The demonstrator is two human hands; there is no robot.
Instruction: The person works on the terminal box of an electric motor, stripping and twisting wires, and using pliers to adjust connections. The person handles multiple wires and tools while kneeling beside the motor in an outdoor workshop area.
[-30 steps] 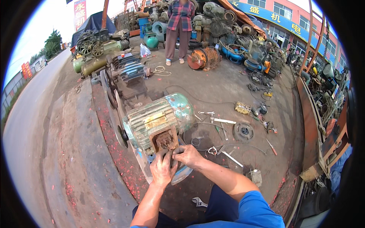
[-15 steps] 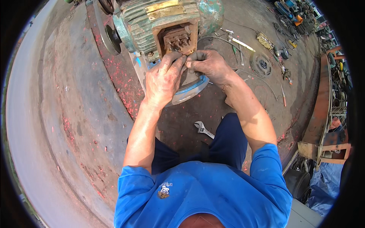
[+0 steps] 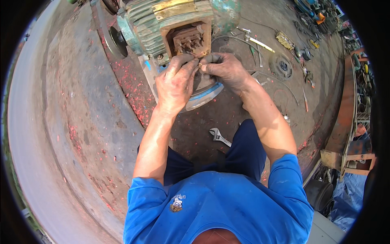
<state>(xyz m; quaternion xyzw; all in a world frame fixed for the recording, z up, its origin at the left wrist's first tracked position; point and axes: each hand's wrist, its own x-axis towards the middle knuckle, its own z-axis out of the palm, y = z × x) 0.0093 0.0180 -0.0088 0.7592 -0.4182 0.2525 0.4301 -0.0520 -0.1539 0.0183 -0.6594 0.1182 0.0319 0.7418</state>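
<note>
A green, weathered electric motor with cooling fins stands in front of me. Its square terminal box is uncovered and shows a rusty terminal block with several studs. Just below the box's near edge, my left hand is closed, thumb and fingers pinched together. My right hand meets it fingertip to fingertip, also in a pinch. A tiny light-coloured bit shows between the fingertips; it is too small to name. Beneath the hands sits a curved metal piece with a blue edge.
An adjustable wrench lies on the ground between my knees. To the right are a hammer, a round metal part, a screwdriver and a grey cable. A pulley sticks out at the motor's left.
Both hands keep their pinch at nearly the same spot, with only slight finger movement. The whole view has shifted a little.
</note>
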